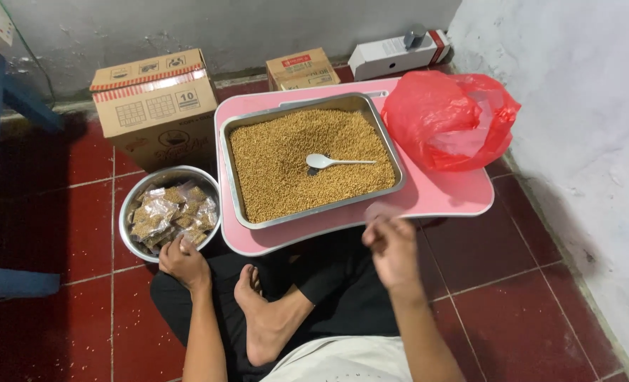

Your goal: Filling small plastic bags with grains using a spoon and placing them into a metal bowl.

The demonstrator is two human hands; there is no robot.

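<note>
Where my left hand (182, 260) rests, its fingers curl over the near rim of a round steel bowl (129, 205) on the red tiled floor (66, 212), closed loosely on something small there; I cannot tell what. That bowl is heaped with small clear packets (173, 214), crinkled and glossy, each filled with brown grain. My left forearm runs straight up from the bottom of the view, beside my bare foot and crossed legs. My right hand (392, 247) hovers blurred just below the near edge of a pink lap table (442, 198), fingers bent and a little apart, gripping nothing I can make out. On that smooth table sits a rectangular metal tray (233, 170), shallow and shiny, spread with loose golden-brown grain (286, 170), with a white plastic spoon (323, 162) lying flat on top. Beside the tray sits a crumpled red plastic bag (449, 120). Cardboard boxes (155, 106) stand against the grey wall behind.
</note>
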